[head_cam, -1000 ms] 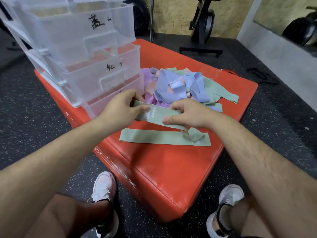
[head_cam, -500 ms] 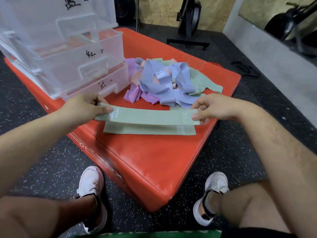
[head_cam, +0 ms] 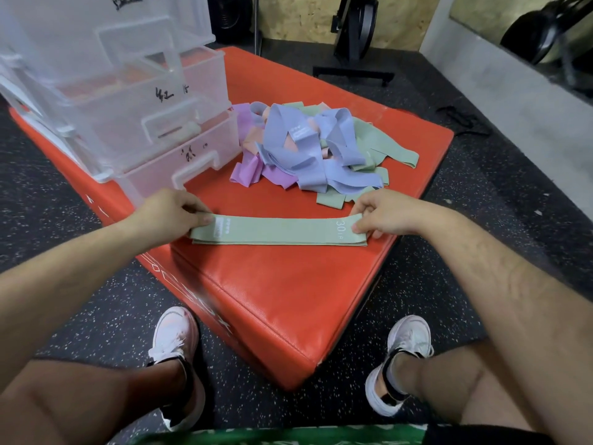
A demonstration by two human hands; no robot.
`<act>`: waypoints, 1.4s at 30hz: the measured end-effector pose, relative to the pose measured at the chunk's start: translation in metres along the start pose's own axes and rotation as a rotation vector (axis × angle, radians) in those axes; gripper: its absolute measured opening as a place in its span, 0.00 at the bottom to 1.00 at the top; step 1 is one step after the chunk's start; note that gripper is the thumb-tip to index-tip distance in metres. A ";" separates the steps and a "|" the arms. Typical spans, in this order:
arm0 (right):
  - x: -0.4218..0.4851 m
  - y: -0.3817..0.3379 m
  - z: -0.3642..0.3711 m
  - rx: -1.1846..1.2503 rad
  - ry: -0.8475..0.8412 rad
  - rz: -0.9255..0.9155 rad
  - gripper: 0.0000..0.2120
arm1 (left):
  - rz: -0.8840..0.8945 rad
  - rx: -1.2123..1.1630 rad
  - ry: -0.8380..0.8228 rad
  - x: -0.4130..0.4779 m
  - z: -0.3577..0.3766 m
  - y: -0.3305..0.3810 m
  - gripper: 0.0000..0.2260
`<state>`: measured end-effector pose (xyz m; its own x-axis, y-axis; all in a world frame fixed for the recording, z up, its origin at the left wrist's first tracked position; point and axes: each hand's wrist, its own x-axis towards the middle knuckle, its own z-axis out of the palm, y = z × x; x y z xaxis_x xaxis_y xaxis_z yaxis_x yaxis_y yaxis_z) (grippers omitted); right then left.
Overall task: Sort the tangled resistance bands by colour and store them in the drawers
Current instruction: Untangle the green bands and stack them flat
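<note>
A flat green resistance band (head_cam: 279, 231) marked "30" lies stretched on top of another green band on the red padded box (head_cam: 288, 293). My left hand (head_cam: 171, 208) pinches its left end and my right hand (head_cam: 383, 213) pinches its right end. Behind it sits a tangled pile of bands (head_cam: 308, 149) in blue-lilac, purple, peach and green. A clear plastic drawer unit (head_cam: 128, 91) with handwritten labels stands at the box's left; its drawers are partly pulled out.
The box rests on a dark speckled gym floor (head_cam: 96, 316). My two feet in white shoes flank its near corner. An exercise machine stand (head_cam: 353, 69) is behind the box, and a grey wall ledge (head_cam: 513, 85) runs along the right.
The held green band has been pulled out straight and lowered flat onto the green band that lay on the box. My hands moved apart to its two ends.
</note>
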<state>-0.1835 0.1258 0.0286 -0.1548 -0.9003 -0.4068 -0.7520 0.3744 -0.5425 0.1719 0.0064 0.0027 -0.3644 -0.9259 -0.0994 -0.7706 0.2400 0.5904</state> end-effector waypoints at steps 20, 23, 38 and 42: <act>-0.003 0.005 0.019 -0.365 0.090 -0.169 0.23 | 0.449 0.216 -0.094 -0.003 -0.002 -0.006 0.23; -0.005 0.005 0.018 -0.440 0.050 -0.186 0.27 | 0.465 0.252 -0.198 -0.006 -0.001 -0.007 0.23; -0.014 -0.033 0.013 -0.567 0.174 -0.158 0.28 | 0.528 0.408 -0.120 0.017 0.018 0.051 0.24; 0.000 -0.047 -0.004 -0.413 0.290 -0.189 0.23 | 0.601 0.298 0.019 0.040 0.046 0.108 0.16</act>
<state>-0.1507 0.1067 0.0574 -0.1194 -0.9897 -0.0788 -0.9642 0.1345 -0.2284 0.0504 0.0089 0.0254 -0.7680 -0.6106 0.1932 -0.5491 0.7831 0.2921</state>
